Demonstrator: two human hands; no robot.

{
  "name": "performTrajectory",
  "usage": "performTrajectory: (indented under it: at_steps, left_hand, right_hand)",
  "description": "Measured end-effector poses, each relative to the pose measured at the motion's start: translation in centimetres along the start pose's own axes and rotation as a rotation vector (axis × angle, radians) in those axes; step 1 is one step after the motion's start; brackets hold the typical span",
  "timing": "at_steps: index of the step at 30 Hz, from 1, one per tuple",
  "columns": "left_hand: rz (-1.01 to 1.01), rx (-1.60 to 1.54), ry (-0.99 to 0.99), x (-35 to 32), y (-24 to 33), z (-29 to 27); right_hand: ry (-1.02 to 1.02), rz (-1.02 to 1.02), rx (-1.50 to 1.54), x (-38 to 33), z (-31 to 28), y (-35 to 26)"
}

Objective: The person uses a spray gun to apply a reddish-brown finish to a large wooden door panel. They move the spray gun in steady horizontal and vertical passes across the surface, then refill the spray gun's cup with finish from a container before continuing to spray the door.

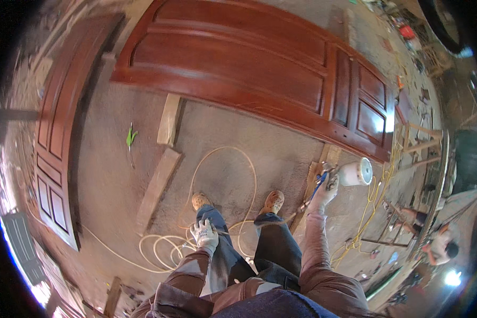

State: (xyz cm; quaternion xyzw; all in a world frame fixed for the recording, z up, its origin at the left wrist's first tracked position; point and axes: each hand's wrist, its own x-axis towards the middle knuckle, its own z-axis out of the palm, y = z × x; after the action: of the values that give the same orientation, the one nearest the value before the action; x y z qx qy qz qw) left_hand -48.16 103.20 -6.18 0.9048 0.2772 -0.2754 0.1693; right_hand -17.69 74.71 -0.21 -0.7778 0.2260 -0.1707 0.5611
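Observation:
My right hand (326,195), gloved in pale fabric, is closed around a spray gun (323,177) with blue on its handle. The gun's white cup (355,172) points to the right, close to the lower right edge of a reddish-brown panelled door (228,69). That door lies raised off the floor across the far side, with a glossy finish. My left hand (204,234), in a white glove with dark print, is closed in front of my left leg. A pale air hose (265,227) stretches from it towards the gun; the fingers' exact hold is partly hidden.
Another brown door (58,132) stands along the left. Wooden blocks (159,185) lie on the floor under and before the big door. Hose coils (161,252) lie by my left foot, yellow hose (363,217) at right. A person (440,246) is at the far right.

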Motion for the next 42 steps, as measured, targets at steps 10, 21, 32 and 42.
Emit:
performTrajectory:
  at_steps: [10,21,32,42]
  left_hand:
    - [0.242,-0.999,-0.153,1.9,5.4,-2.6]
    - [0.412,-2.054,-0.367,-10.8,28.8,-22.3]
    - [0.077,-1.880,-0.599,-6.8,18.3,-22.6]
    - [-0.144,-1.777,-0.550,-5.6,9.7,-23.2]
  right_hand:
    - [-0.732,-0.536,-0.024,-3.7,-7.1,-18.0]
    - [-0.828,-0.812,-0.278,-6.2,-14.1,-24.2]
    - [-0.724,-0.874,0.786,-5.9,-21.7,-45.4]
    - [-0.561,-1.060,0.863,-11.4,-19.9,-49.4]
